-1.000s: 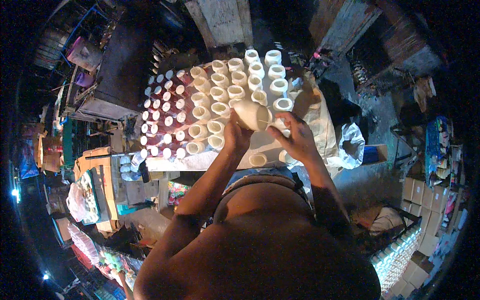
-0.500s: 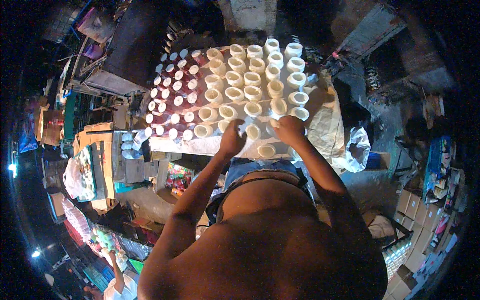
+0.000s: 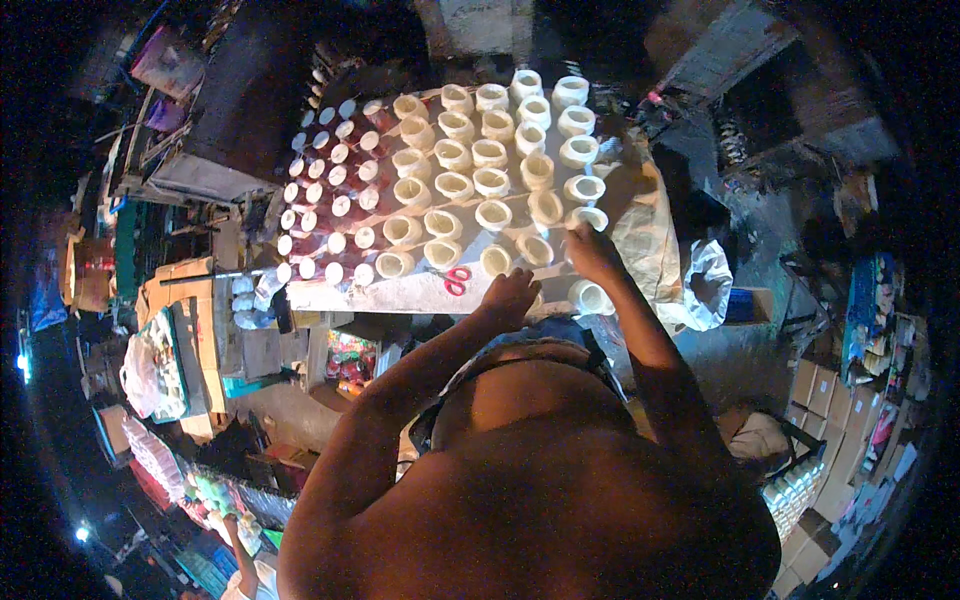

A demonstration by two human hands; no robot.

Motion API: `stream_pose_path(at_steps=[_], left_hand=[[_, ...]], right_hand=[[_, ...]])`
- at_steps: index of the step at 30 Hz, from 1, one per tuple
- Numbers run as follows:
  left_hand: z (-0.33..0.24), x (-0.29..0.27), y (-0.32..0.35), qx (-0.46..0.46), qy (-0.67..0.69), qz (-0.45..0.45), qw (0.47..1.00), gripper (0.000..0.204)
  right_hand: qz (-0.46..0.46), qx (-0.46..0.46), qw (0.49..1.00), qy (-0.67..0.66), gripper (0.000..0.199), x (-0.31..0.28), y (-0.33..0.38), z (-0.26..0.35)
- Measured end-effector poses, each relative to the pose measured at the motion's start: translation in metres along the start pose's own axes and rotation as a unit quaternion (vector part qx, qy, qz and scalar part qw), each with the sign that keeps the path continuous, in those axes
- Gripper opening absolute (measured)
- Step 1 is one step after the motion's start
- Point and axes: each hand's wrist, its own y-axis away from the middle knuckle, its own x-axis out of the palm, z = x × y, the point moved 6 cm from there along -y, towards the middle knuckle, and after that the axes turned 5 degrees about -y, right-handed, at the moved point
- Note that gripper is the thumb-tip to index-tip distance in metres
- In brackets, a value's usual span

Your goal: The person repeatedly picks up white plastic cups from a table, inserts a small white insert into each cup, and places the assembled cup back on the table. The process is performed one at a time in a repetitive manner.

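Rows of cream, round, open-mouthed pots [image 3: 494,213] stand upright on the worktable [image 3: 390,297]. My right hand [image 3: 597,254] is at the right-hand row, its fingers closed at the near rim of a pot [image 3: 590,217]. Closer to my body, my left hand [image 3: 511,300] has curled fingers beside a pot [image 3: 495,261] and partly covers another pot [image 3: 537,301]. Whatever its fingers hold, if anything, is hidden. Red-handled scissors [image 3: 457,280] lie near the table's front edge. One more pot [image 3: 592,297] sits below my right wrist.
Rows of dark red containers with pale round tops [image 3: 340,205] fill the table's left side. Brown paper [image 3: 650,225] covers its right end, next to a white sack [image 3: 711,287]. Cardboard boxes [image 3: 835,405] are stacked at right. A person's arm [image 3: 241,550] shows at lower left.
My left hand has moved right and nearer my body, uncovering the scissors. My right hand has shifted right to the outer row, exposing a pot it was covering. The view has shifted slightly.
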Motion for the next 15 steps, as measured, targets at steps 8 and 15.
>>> stream_pose_path(at_steps=[8,15], left_hand=[[0.003,0.069,-0.040,0.003,-0.025,0.052,0.998,0.048],[0.035,-0.082,0.011,-0.103,0.358,-0.035,0.927,0.039]], right_hand=[[0.135,0.130,0.787,-0.588,0.025,-0.037,0.070,-0.019],[-0.073,-0.037,0.910,-0.407,0.018,-0.089,0.099,0.015]])
